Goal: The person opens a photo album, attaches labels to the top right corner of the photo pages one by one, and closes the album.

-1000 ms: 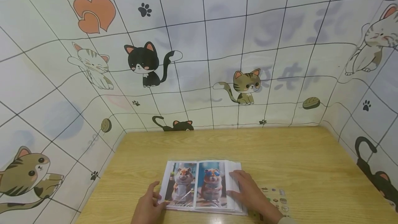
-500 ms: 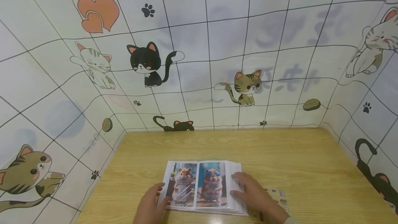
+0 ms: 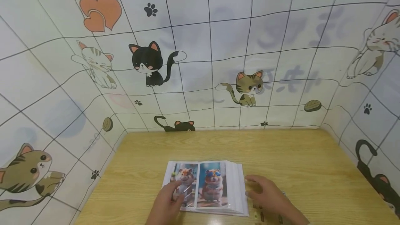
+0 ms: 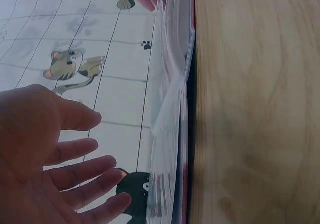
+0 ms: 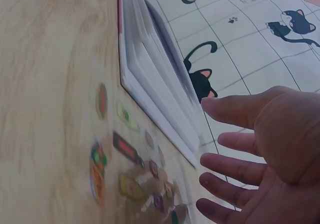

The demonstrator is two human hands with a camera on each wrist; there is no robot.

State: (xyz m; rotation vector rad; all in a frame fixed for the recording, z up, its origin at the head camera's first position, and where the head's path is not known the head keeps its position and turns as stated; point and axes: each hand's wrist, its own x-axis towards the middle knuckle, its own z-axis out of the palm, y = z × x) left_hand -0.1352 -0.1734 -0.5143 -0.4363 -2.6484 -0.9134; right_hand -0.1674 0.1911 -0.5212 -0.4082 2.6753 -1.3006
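A photo album lies spread on the wooden table, with a hamster picture on its right page and another hamster picture on its left. My left hand hovers over the left page and hides part of that picture; in the left wrist view its fingers are spread and apart from the pages. Just off the album's right edge is my right hand, its fingers relaxed. The right wrist view shows that hand holding nothing, beside the album's page stack.
A clear sheet of small food stickers lies on the table right of the album, partly under my right hand. Cat-print cloth walls enclose the table at the back and both sides.
My left hand has left the album's left edge and moved right, over the left page. My right hand has let go of the right page edges and drawn away to the right.
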